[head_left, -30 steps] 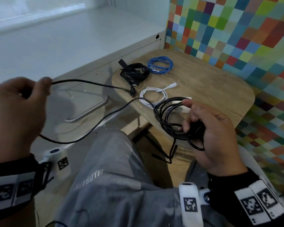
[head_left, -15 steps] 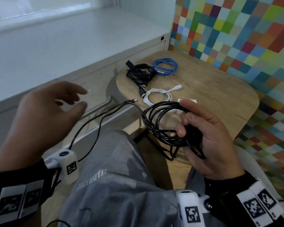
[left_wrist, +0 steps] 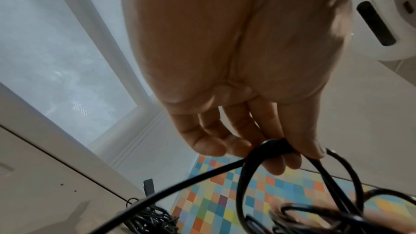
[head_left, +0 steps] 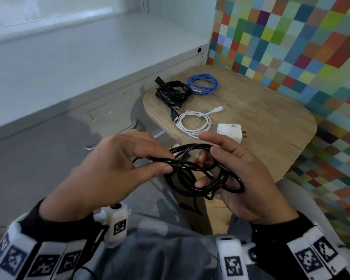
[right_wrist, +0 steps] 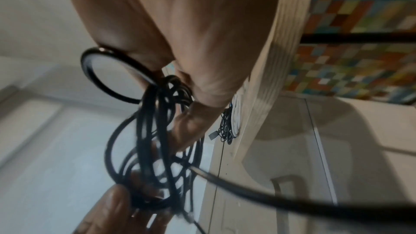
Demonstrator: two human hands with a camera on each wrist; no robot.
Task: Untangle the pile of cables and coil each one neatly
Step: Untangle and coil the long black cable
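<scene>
A coiled black cable [head_left: 200, 174] hangs between both hands, above my lap and in front of the wooden table [head_left: 271, 122]. My right hand [head_left: 236, 170] holds the coil's loops round its curled fingers. My left hand [head_left: 133, 158] pinches one strand at the coil's left side between thumb and fingers; the same pinch on the black cable [left_wrist: 270, 147] shows in the left wrist view. On the table lie a black cable bundle [head_left: 173, 91], a blue coiled cable [head_left: 203, 84] and a white coiled cable [head_left: 194, 123]. The coil's loops [right_wrist: 157, 140] fill the right wrist view.
A white charger plug [head_left: 229, 132] lies on the table just beyond my right hand. A white cabinet [head_left: 69, 67] stands to the left of the table. A multicoloured tiled wall [head_left: 291, 37] rises behind and to the right.
My left hand let go of the stretched cable end, swung right and now pinches the coil. The loose length has been gathered into the coil in my right hand.
</scene>
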